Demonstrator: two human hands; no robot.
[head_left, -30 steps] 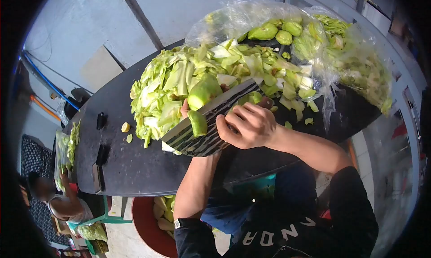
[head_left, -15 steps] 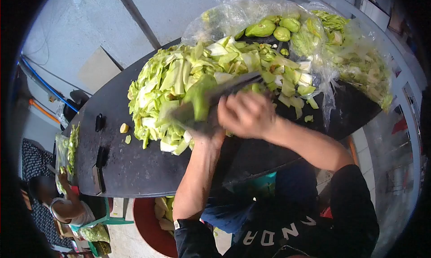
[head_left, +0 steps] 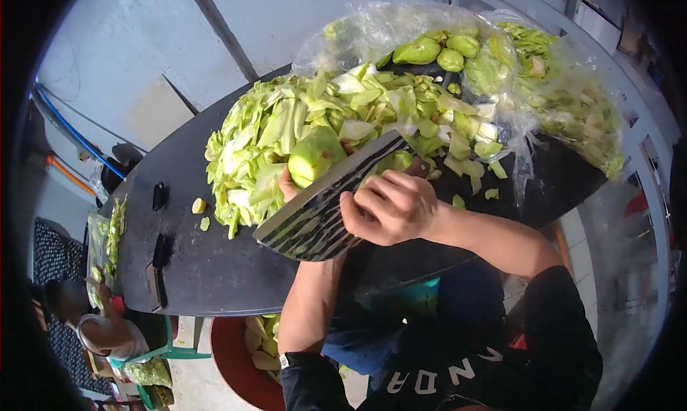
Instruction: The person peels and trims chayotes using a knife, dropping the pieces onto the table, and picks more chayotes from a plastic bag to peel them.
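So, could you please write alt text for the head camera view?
A person's right hand grips a broad knife in front of a green vegetable held by the left hand, mostly hidden. Cut green pieces lie heaped on a dark table.

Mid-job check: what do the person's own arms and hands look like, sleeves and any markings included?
The right hand wears no glove; the left hand is largely hidden. Both forearms are bare below black sleeves; the left sleeve has a small white tag at its hem. White lettering crosses the black top.
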